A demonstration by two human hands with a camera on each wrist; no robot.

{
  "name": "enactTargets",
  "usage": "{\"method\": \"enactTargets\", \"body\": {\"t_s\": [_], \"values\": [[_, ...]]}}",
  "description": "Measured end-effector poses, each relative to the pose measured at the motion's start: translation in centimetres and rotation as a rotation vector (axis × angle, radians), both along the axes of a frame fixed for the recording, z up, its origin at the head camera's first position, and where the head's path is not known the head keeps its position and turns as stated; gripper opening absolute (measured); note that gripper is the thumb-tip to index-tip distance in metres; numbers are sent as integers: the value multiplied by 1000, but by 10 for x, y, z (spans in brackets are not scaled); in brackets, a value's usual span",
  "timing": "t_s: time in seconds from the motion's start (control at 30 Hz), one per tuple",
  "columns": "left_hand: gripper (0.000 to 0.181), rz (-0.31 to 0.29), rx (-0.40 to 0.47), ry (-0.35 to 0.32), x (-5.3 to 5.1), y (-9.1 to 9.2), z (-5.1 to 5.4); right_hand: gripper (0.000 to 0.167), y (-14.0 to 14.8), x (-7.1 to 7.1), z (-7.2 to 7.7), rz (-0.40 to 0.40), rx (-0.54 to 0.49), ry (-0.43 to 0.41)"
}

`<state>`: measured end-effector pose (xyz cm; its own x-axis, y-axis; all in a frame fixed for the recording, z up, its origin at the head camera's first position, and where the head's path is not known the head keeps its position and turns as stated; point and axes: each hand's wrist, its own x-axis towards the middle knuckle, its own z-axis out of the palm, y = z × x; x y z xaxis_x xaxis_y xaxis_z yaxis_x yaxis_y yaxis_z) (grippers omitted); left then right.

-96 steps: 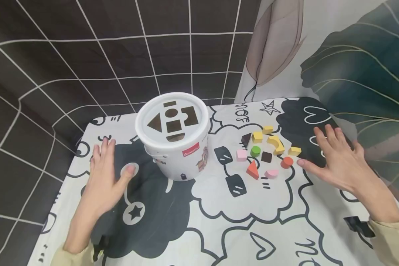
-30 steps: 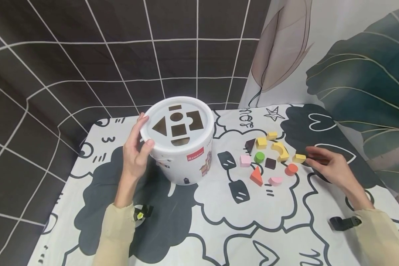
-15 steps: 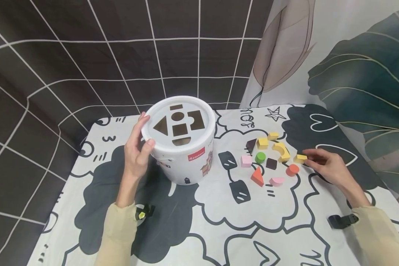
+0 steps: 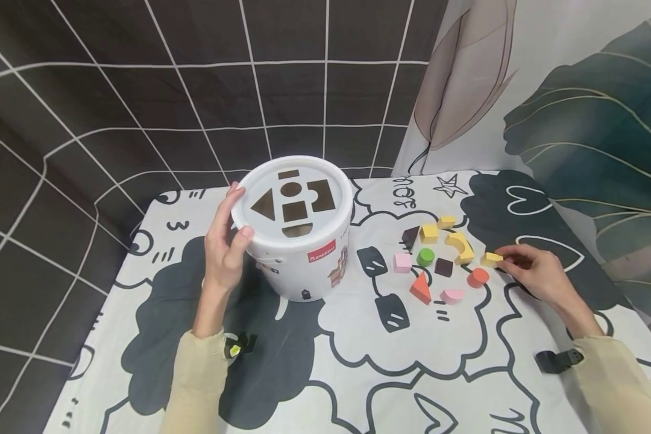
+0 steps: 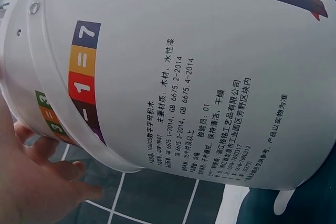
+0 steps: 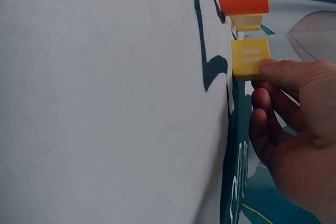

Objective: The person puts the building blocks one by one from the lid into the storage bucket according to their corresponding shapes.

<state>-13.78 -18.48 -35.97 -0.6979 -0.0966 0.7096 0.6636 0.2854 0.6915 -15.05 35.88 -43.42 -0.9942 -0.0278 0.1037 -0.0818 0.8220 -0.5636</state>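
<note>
A white bucket (image 4: 309,274) stands upright, its white lid (image 4: 260,226) cut with shaped holes. My left hand (image 4: 222,256) grips the lid's left edge, thumb in front and fingers farther back. In the left wrist view, the bucket's printed wall (image 5: 210,77) fills most of the picture. To the right, my right hand (image 4: 539,271) pinches a small yellow rectangular block (image 4: 490,260) by its right end. In the right wrist view, my thumb rests on this yellow block (image 6: 247,59), which bears a pale equals sign; the other fingers curl beneath. It appears to be still on the cloth.
Several loose blocks lie left of my right hand: a yellow arch (image 4: 460,247), an orange cylinder (image 4: 478,278), a green cylinder (image 4: 425,257), a red triangle (image 4: 421,289), a pink half-round (image 4: 452,296) and others. A dark grid-patterned cloth (image 4: 195,96) hangs behind.
My left hand has come in from the left onto the lid's edge. My right hand has moved left and taken hold of the small yellow block. The bucket has not visibly moved.
</note>
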Motion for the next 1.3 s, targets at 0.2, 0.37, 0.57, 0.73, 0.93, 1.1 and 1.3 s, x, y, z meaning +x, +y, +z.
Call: {"method": "enactTargets", "body": {"t_s": [0.2, 0.37, 0.57, 0.73, 0.93, 1.1, 1.3], "values": [[69, -2, 4, 3, -1, 0, 0, 23, 0, -2, 8, 6, -15, 27], [67, 10, -3, -8, 1, -1, 0, 25, -9, -7, 30, 43, -33, 48], [67, 12, -4, -18, 2, -1, 1, 29, -27, -19, 67, 128, -92, 76], [70, 9, -6, -3, 1, 0, 0, 29, -50, -33, 96, 200, -138, 132], [70, 22, -12, 2, 1, 1, -2, 29, -85, -48, 121, 285, -159, 157], [71, 37, -18, -8, 2, 1, -2, 25, -112, -60, 137, 360, -173, 177], [73, 45, -23, -8, 1, 1, 0, 23, -138, -75, 150, 427, -220, 199]]}}
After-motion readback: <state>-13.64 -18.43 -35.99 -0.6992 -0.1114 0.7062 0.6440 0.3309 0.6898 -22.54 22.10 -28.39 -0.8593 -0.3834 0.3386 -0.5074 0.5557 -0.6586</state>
